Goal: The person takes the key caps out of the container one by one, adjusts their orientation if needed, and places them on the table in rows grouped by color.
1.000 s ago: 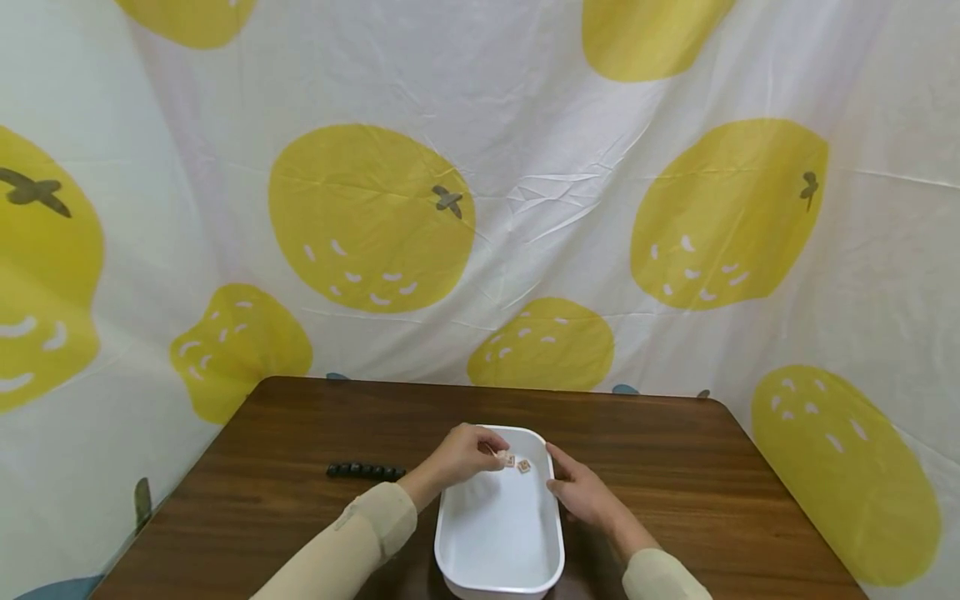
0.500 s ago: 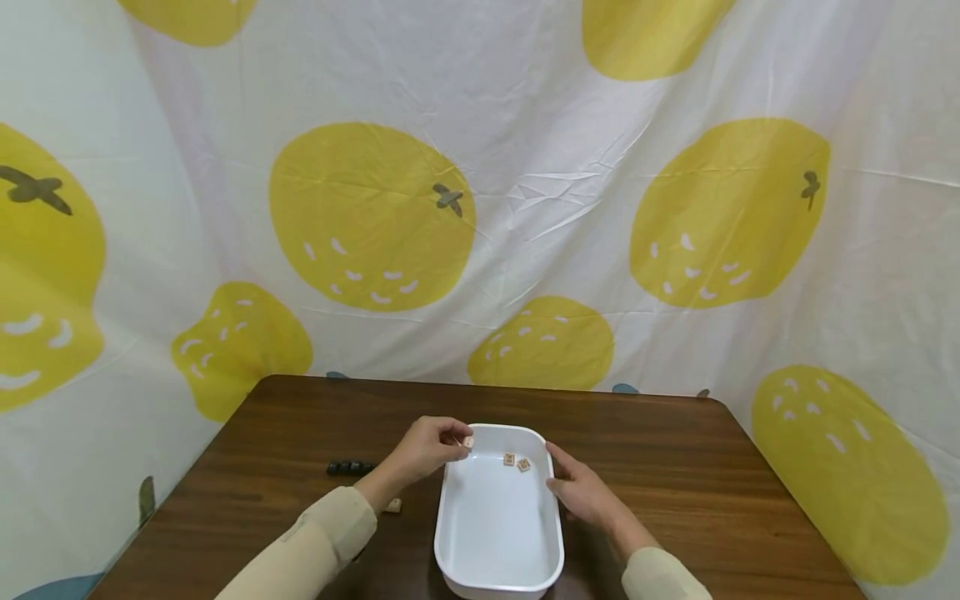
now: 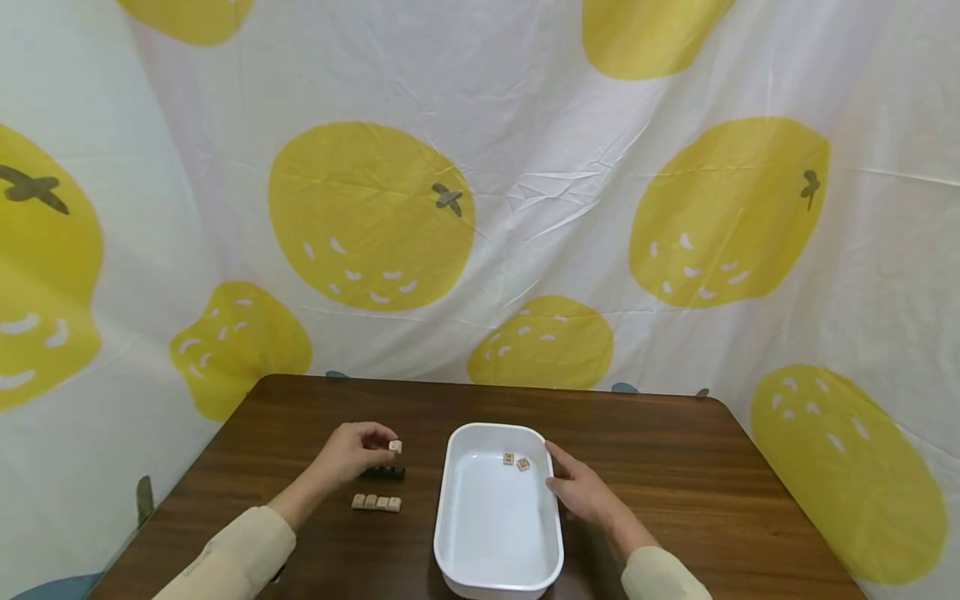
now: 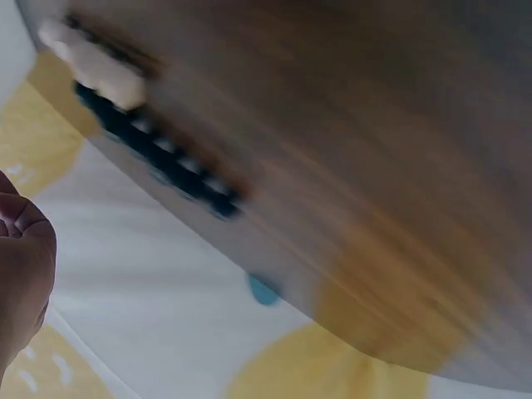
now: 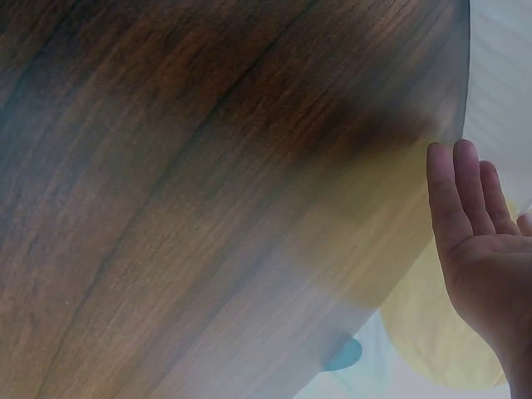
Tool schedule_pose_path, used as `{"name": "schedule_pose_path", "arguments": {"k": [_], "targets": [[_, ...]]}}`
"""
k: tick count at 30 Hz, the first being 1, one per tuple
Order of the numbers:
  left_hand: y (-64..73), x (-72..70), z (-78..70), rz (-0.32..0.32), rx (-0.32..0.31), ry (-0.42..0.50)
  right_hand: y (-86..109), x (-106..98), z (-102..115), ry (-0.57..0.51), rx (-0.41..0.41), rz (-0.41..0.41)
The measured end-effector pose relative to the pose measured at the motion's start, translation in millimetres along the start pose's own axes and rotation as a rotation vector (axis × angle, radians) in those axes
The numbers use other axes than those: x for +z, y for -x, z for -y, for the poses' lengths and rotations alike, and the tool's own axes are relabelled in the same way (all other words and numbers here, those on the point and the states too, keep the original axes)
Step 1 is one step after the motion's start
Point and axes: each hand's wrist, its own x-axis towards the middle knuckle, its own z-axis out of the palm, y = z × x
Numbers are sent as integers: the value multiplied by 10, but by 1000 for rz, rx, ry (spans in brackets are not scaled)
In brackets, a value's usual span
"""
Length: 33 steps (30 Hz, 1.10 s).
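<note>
My left hand [image 3: 352, 454] pinches a beige keycap [image 3: 395, 447] at its fingertips, above a row of black keycaps [image 3: 386, 472] that it partly hides. A short row of beige keycaps [image 3: 377, 503] lies nearer to me on the table. To the right stands a white tray [image 3: 442, 533], with two beige keycaps [image 3: 516, 461] lying in its far end. At the tray's right rim rests my right hand [image 3: 585, 493]. Its fingers look straight in the right wrist view. Blur softens the black keycaps [image 4: 158, 154] in the left wrist view, where the left fingers are mostly cut off.
The dark wooden table [image 3: 675, 467] reaches back to a white cloth [image 3: 525, 208] printed with yellow fruit. Bare wood lies right of the tray and along the table's far side.
My left hand has lifted a beige keycap from the tray and carried it left, over the black row. The beige row has come into sight. My right hand stays at the rim.
</note>
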Motion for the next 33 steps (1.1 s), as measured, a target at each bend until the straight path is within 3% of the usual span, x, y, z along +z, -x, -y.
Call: {"name": "schedule_pose_path", "arguments": {"k": [7,15,22,27,33], "targets": [[273,-258,287,-9,-88,-88,-3,6,-10,6,-2,-2],[446,-370,523,70,-80,-124,-6,-1,0,10,-4,-5],[480,-372,607,144,-14,-219,-1,-7,2,11,-12,-7],[466,-346,618,192,-4,-198,5,-6,3,17,-15,-12],[466,-323,628,200,8,-206,9,2,10,14,-21,-14]]}}
